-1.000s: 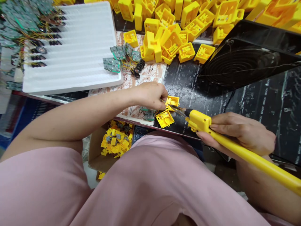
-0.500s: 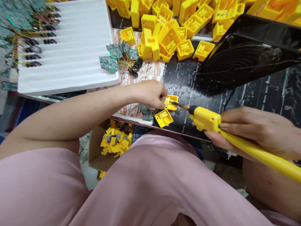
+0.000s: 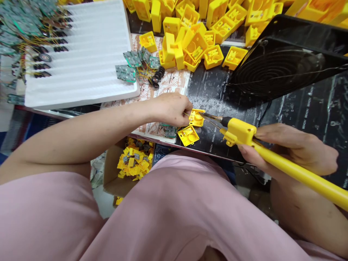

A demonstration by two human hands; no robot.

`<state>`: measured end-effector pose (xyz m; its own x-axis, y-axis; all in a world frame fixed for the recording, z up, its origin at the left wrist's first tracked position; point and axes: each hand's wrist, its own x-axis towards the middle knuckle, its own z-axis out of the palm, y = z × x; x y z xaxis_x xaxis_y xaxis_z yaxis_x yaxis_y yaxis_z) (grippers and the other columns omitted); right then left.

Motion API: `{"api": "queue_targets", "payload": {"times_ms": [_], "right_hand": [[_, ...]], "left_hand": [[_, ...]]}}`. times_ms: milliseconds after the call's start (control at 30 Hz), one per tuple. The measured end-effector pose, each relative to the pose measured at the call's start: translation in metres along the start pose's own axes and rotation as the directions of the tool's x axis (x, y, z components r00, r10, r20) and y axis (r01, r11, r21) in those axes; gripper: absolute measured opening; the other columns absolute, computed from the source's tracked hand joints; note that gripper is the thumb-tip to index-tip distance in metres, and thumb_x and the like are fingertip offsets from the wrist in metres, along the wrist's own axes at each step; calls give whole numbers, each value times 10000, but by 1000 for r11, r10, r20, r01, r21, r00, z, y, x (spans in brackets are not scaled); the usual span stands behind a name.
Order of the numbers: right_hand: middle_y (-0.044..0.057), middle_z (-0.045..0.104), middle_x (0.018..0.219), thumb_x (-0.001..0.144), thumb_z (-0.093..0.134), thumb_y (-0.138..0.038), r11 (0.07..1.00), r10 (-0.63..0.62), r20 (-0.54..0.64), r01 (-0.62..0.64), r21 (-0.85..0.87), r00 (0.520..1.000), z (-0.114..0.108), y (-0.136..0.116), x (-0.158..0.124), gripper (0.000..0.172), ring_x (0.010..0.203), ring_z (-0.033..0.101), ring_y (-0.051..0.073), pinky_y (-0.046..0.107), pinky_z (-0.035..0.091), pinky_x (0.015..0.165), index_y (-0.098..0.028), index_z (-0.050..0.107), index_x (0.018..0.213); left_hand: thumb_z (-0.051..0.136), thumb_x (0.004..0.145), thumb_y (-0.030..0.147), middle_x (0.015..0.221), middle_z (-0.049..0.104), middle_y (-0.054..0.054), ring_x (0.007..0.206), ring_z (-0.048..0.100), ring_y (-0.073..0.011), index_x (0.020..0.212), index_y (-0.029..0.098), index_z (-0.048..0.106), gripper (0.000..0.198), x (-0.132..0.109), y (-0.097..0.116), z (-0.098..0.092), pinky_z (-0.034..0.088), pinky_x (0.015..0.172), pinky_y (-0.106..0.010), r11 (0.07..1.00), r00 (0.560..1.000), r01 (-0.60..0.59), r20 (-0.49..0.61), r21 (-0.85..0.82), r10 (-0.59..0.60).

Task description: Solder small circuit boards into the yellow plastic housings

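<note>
My right hand (image 3: 293, 148) is wrapped round the yellow handle of a soldering iron (image 3: 241, 132), which points left. Its tip is at the upper half of an open yellow plastic case (image 3: 196, 117) near the table's front edge. The lower half (image 3: 188, 135) lies against it, inside facing up. My left hand (image 3: 174, 108) is closed at the case's left side, fingertips pinched on a thin wire (image 3: 186, 114). Part of a green circuit board (image 3: 170, 131) shows below that hand. What the iron's tip touches is too small to make out.
A white foam tray (image 3: 89, 54) holds black round parts wired to a heap of circuit boards (image 3: 24, 25). More boards (image 3: 133, 59) lie at its right corner. Yellow cases (image 3: 195, 45) pile up at the back beside a black fan (image 3: 274, 69). Below the edge stands a cardboard box (image 3: 114, 181).
The soldering iron's tip has shifted slightly up within the case's upper half, and my right hand has moved a little left. My left hand keeps its pinch almost in place.
</note>
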<state>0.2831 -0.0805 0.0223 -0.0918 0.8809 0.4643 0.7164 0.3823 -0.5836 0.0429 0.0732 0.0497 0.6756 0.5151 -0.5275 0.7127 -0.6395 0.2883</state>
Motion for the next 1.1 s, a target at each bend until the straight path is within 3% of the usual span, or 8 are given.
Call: {"api": "queue_targets", "payload": {"times_ms": [133, 233, 367, 500, 733, 833, 1000, 1100], "right_hand": [[17, 769, 1013, 776, 848, -402, 995, -98, -189, 90, -50, 977, 7, -2, -3, 575, 589, 699, 163, 283, 563, 479, -295, 632, 1298], [22, 747, 1147, 744, 872, -298, 991, -111, -275, 126, 39, 955, 12, -3, -7, 738, 612, 705, 157, 298, 595, 527, -341, 554, 1409], [29, 758, 1099, 782, 836, -262, 994, 87, -210, -73, 76, 974, 13, -6, -17, 628, 694, 731, 190, 316, 587, 556, -343, 606, 1361], [7, 768, 1045, 765, 848, -249, 993, 101, -262, -84, 77, 960, 17, -8, -19, 580, 668, 720, 177, 301, 560, 526, -361, 652, 1299], [2, 770, 1024, 746, 863, -264, 988, 138, -301, -111, 105, 943, 22, -7, -20, 564, 666, 714, 169, 278, 498, 454, -344, 672, 1271], [-1, 773, 971, 759, 855, -281, 983, 177, -268, -155, 102, 947, 22, -5, -21, 480, 661, 709, 176, 298, 538, 503, -333, 702, 1211], [2, 772, 852, 712, 885, -263, 998, -43, -288, 55, 35, 957, 26, -3, -17, 482, 654, 726, 198, 294, 575, 492, -284, 710, 1161], [17, 772, 859, 737, 865, -245, 999, 10, -263, 0, 40, 965, 24, -9, -13, 424, 631, 720, 197, 306, 599, 509, -268, 712, 1132]], "left_hand": [[602, 786, 254, 719, 662, -15, 666, 586, -158, 836, 185, 715, 142, -7, 3, 1, 342, 607, -264, 997, 999, -4, -32, 78, 6], [605, 843, 324, 835, 698, -49, 763, 639, -197, 1026, 167, 697, 258, -17, 2, 6, 395, 649, -272, 989, 989, -33, -135, 141, 53], [482, 941, 272, 907, 717, -72, 865, 675, -212, 1038, 157, 697, 262, -23, -7, 22, 474, 761, -298, 991, 946, -88, -303, 103, 115], [472, 951, 250, 976, 738, -90, 908, 691, -218, 990, 153, 734, 283, -17, -16, 33, 504, 812, -318, 991, 905, -118, -404, 58, 131], [588, 871, 237, 833, 758, -27, 765, 692, -160, 953, 167, 763, 205, -9, -17, 29, 492, 774, -271, 993, 892, -84, -450, -79, 40], [580, 854, 239, 817, 759, -20, 758, 693, -157, 907, 173, 771, 209, -7, -15, 27, 489, 776, -272, 996, 904, -65, -426, -64, 31], [572, 848, 242, 861, 767, -32, 833, 707, -176, 932, 178, 772, 227, -8, -11, 22, 497, 814, -289, 997, 923, -47, -383, -67, 18], [575, 845, 245, 858, 765, -33, 804, 697, -162, 944, 172, 765, 226, -9, -11, 21, 503, 808, -279, 990, 922, -45, -388, -132, -10]]}}
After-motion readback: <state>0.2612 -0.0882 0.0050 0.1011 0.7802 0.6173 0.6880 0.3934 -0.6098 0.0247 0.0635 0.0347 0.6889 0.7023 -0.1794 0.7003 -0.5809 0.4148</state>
